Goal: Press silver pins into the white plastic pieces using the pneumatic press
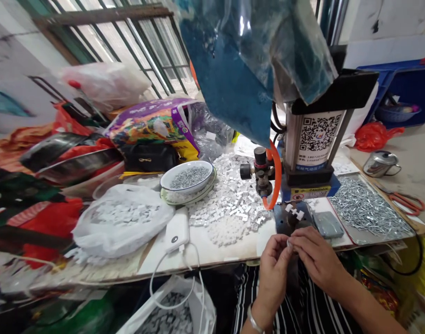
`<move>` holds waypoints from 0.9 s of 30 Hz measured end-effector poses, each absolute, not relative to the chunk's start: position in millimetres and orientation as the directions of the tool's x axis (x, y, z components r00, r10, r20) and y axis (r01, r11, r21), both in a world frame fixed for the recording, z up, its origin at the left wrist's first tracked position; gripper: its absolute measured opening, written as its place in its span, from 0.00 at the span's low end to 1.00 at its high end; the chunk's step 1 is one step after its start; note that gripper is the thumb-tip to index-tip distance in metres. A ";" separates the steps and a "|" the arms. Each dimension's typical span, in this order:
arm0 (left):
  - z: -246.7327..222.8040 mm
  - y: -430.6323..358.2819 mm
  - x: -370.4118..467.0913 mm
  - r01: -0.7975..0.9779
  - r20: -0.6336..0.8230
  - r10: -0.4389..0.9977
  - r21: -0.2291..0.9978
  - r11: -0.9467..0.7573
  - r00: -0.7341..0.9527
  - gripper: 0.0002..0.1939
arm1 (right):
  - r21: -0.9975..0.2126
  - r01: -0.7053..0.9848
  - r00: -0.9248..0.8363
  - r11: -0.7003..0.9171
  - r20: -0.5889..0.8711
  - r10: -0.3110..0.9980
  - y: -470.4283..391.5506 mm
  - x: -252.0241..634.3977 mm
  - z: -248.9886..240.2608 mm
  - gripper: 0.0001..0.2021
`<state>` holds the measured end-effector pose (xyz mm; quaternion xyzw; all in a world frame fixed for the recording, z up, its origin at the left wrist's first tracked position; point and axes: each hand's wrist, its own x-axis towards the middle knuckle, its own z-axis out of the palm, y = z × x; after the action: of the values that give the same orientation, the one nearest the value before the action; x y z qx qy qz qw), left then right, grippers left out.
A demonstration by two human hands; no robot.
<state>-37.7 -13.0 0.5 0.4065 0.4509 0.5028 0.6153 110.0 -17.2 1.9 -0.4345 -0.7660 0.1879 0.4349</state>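
Observation:
My left hand [275, 265] and my right hand [318, 260] meet at the fingertips just in front of the press base. Both are closed in a pinch. Whatever small thing lies between the fingers is mostly hidden, with only a pale glint showing. Right behind them, a few small white plastic pieces [294, 211] sit on the dark base [279, 218] of a bench press [312, 139]. To the left spreads a heap of white plastic pieces [240, 192]. A tray of metal pins [368, 204], possibly nails or screws, lies to the right.
An enamel bowl of small metal parts [198, 186], a white power bank [176, 232] with a cable, and a plastic bag of white pieces [94, 227] stand left. Scissors [407, 202] and a metal mug [381, 163] are at right. An open sack [207, 306] hangs below the table edge.

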 end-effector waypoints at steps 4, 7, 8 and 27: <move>-0.7 -11.2 -37.2 -0.281 -0.176 0.978 0.938 0.200 0.110 0.15 | -0.653 0.521 -0.227 0.549 0.514 0.827 -20.1 112.9 -4.7 0.13; 0.4 -7.9 -35.0 -0.297 -0.188 0.969 0.927 0.230 0.163 0.18 | -0.687 0.510 -0.212 0.518 0.483 0.849 -20.7 116.0 -6.1 0.12; 1.2 -6.2 -34.0 -0.292 -0.189 0.965 0.927 0.236 0.180 0.18 | -0.687 0.514 -0.212 0.514 0.478 0.852 -20.8 117.3 -6.0 0.12; 11.2 19.1 -22.5 -0.121 -0.200 0.912 0.959 0.257 0.357 0.21 | -0.574 0.570 -0.260 0.588 0.552 0.792 -2.0 131.5 1.7 0.15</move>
<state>-22.5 19.1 11.2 0.4736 0.4178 0.3834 0.6740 131.5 -2.0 1.7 -0.4348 -0.7830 0.1307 0.4253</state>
